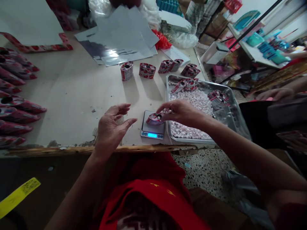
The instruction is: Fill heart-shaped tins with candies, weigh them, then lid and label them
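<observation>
A small digital scale [153,129] with a lit blue display sits at the table's front edge. On it lies a red-and-white strawberry-print packet [154,118]. My right hand [183,111] pinches small white candies just above that packet's mouth. My left hand [112,127] hovers left of the scale, fingers loosely spread, holding nothing. Right of the scale stands a metal tray [236,110] filled with small white and pink candies [194,99] and a few packets.
Several upright strawberry-print packets [147,70] stand mid-table, more lie stacked at the left edge [16,105]. Silver sheets [122,38] cover the far side. Another person's hand [278,94] rests at the right. The worn wooden table edge [134,149] runs below my hands.
</observation>
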A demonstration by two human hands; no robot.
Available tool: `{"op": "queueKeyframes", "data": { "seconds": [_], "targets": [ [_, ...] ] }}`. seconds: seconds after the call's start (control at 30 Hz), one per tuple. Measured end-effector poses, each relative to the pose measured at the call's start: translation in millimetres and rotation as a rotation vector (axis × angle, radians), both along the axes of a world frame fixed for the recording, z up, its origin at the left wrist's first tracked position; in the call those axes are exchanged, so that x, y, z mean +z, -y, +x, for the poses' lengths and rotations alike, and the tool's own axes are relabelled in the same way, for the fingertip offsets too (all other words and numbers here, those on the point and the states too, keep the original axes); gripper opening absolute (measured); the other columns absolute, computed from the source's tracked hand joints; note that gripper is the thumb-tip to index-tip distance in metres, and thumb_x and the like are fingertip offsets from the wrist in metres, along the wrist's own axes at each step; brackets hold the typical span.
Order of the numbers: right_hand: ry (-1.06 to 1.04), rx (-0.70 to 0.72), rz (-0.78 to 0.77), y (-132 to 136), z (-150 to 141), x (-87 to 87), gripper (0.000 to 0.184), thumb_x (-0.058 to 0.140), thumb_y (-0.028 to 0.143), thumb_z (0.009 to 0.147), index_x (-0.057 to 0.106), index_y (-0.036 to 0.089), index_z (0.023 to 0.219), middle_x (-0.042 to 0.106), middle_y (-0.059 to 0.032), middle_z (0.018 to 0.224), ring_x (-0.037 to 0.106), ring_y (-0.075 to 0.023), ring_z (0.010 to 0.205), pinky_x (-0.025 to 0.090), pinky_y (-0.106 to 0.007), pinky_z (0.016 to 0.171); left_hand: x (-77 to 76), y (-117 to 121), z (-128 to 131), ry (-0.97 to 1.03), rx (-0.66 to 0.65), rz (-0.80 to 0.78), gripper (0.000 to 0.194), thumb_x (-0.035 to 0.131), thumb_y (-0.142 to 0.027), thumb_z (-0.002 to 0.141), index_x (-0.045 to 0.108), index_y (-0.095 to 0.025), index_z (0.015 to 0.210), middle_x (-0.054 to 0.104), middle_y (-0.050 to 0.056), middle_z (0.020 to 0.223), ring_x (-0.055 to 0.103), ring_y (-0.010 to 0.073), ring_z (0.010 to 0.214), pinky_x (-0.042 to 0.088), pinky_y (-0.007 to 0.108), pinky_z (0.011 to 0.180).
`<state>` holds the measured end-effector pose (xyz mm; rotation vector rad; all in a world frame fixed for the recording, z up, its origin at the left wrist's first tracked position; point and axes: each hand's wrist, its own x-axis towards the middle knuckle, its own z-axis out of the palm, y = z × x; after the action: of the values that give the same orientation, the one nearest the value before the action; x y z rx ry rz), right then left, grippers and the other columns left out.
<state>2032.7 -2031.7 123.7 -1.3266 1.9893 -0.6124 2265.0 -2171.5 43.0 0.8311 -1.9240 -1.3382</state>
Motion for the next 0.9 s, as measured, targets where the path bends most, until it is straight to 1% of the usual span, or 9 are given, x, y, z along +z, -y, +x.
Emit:
{"op": "queueKeyframes", "data": {
  "seconds": [0.13, 0.2, 0.37, 0.43, 0.5, 0.57, 0.73, 0.8, 0.9],
  "targets": [
    [0.122, -0.047, -0.018, 1, 0, -9.8, 0.01, 0.084, 0.024, 0.083, 0.085, 0.02, 0.092, 0.073, -0.0012, 0.076, 0.058, -0.0143, 0.07, 0.042, -0.03, 0.07, -2.0, 2, -1, 0.013, -0.029, 0.035, 0.055, 0.089, -0.034, 0.08, 0.073, -0.025, 0.132, 0.076, 0.009, 0.122, 0.072, 0.0256, 0.111, 0.058, 0.047, 0.106],
    [0.258, -0.145, -0.076, -4, -6, -12.8, 0.009, 0.085, 0.026, 0.083, 0.082, 0.018, 0.085, 0.07, -0.0016, 0.072, 0.055, -0.0128, 0.067, 0.042, -0.029, 0.066, -1.6, 3, -2, 0.021, -0.045, 0.036, 0.053, 0.087, -0.037, 0.082, 0.073, -0.025, 0.131, 0.076, 0.009, 0.121, 0.072, 0.0258, 0.112, 0.058, 0.047, 0.106],
    [0.786, -0.609, -0.285, -39, -39, -20.6, 0.014, 0.083, 0.023, 0.088, 0.07, 0.02, 0.09, 0.044, 0.0062, 0.066, 0.033, -0.0066, 0.053, 0.03, -0.019, 0.046, 3.5, 2, -7, 0.04, -0.056, -0.009, 0.046, 0.087, -0.037, 0.083, 0.076, -0.025, 0.126, 0.077, 0.008, 0.12, 0.072, 0.0254, 0.109, 0.058, 0.047, 0.105],
    [0.943, -0.823, -0.319, -59, -52, -28.5, 0.018, 0.076, 0.013, 0.091, 0.061, 0.021, 0.088, 0.041, 0.0061, 0.069, 0.036, -0.0059, 0.053, 0.034, -0.014, 0.045, 6.0, 0, -9, 0.045, -0.059, -0.037, 0.045, 0.087, -0.034, 0.083, 0.076, -0.024, 0.125, 0.078, 0.008, 0.121, 0.072, 0.0251, 0.11, 0.058, 0.046, 0.105],
    [1.021, -1.044, -0.327, -78, -59, -38.5, 0.022, 0.066, 0.003, 0.091, 0.056, 0.021, 0.087, 0.046, 0.0035, 0.074, 0.047, -0.0065, 0.058, 0.043, -0.012, 0.048, 8.9, -4, -13, 0.056, -0.067, -0.067, 0.044, 0.087, -0.031, 0.083, 0.076, -0.024, 0.125, 0.078, 0.008, 0.121, 0.073, 0.025, 0.11, 0.057, 0.046, 0.106],
    [1.085, -1.179, -0.321, -93, -62, -47.9, 0.026, 0.059, -0.005, 0.085, 0.055, 0.021, 0.088, 0.052, 0.0007, 0.08, 0.054, -0.0072, 0.063, 0.049, -0.011, 0.05, 12.6, -10, -18, 0.078, -0.078, -0.098, 0.046, 0.088, -0.029, 0.081, 0.076, -0.024, 0.125, 0.078, 0.008, 0.123, 0.072, 0.0253, 0.112, 0.057, 0.046, 0.106],
    [1.227, -1.117, -0.296, -107, -57, -58.2, 0.038, 0.056, -0.01, 0.08, 0.063, 0.02, 0.103, 0.065, -0.003, 0.093, 0.057, -0.005, 0.061, 0.051, -0.008, 0.048, 22.4, -25, -29, 0.115, -0.104, -0.178, 0.053, 0.093, -0.024, 0.077, 0.075, -0.024, 0.126, 0.076, 0.008, 0.129, 0.071, 0.025, 0.116, 0.055, 0.046, 0.109],
    [1.237, -1.071, -0.259, -106, -56, -59.0, 0.032, 0.058, -0.007, 0.084, 0.065, 0.018, 0.104, 0.069, -0.0051, 0.098, 0.053, -0.0024, 0.055, 0.045, -0.006, 0.042, 24.6, -29, -32, 0.135, -0.111, -0.206, 0.054, 0.092, -0.02, 0.077, 0.074, -0.024, 0.128, 0.076, 0.007, 0.131, 0.07, 0.0242, 0.118, 0.054, 0.045, 0.11],
    [1.243, -0.911, -0.19, -101, -54, -60.6, 0.015, 0.069, 0.006, 0.091, 0.068, 0.015, 0.103, 0.065, -0.0005, 0.082, 0.038, 0.0, 0.043, 0.031, -0.007, 0.033, 25.4, -31, -33, 0.18, -0.123, -0.23, 0.057, 0.091, -0.016, 0.077, 0.073, -0.024, 0.13, 0.075, 0.007, 0.132, 0.07, 0.0237, 0.119, 0.053, 0.044, 0.111]
  ]
}}
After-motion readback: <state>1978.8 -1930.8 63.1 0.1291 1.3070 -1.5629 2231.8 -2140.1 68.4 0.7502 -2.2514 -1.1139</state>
